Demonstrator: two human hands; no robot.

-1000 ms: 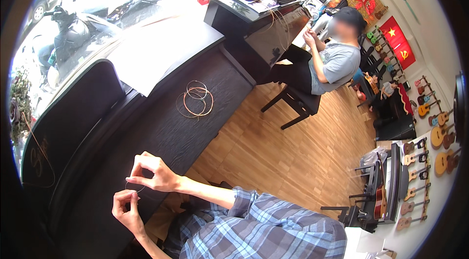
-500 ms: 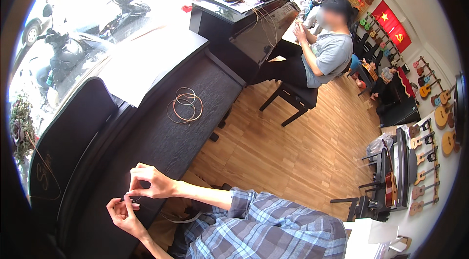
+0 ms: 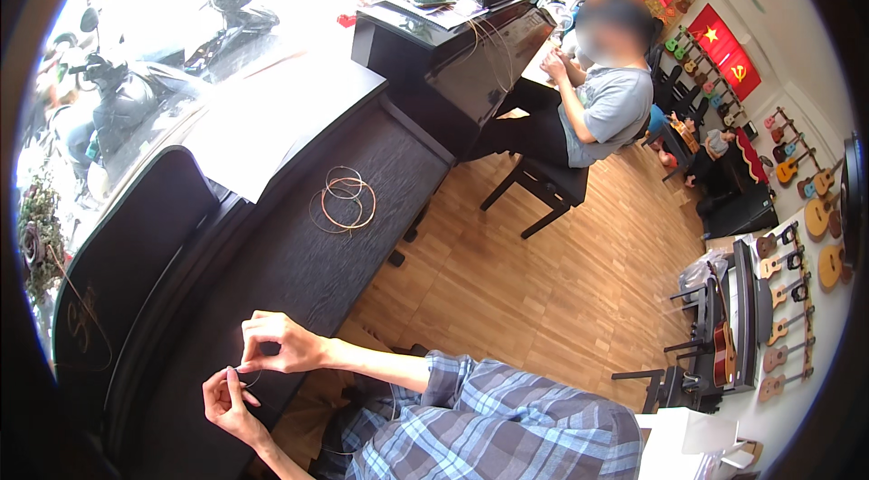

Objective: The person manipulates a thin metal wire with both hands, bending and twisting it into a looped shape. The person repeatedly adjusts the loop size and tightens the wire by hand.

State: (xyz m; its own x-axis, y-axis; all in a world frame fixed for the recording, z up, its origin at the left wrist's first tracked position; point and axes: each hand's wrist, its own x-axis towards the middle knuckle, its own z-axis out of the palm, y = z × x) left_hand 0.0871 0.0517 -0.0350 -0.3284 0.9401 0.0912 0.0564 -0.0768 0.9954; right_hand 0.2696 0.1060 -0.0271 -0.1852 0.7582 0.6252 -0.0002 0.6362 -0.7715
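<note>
Between seven and eight o'clock, both hands come together above the long black wood-grain counter [image 3: 299,254]. The left hand [image 3: 233,403] is narrow, its thumb pressed toward the forefinger; the right hand [image 3: 279,342], fingers curled, makes an equally tight pinch. They hold a thin, dark, curved wire [image 3: 253,380] between them. Its ends are hidden by the fingertips, and most of its length is lost against the black surface; whether a faint line beside the blue-and-grey plaid shirt [image 3: 498,426], near six o'clock, belongs to it I cannot tell. The left forearm is cut off by the lower edge.

At nine o'clock, well apart from the hands, thin coiled metal strings [image 3: 348,198] lie flat on the counter in overlapping rings, some copper-gold, others duller and grey. At two o'clock, whatever the seated person in grey [image 3: 608,109] handles is too small to make out.
</note>
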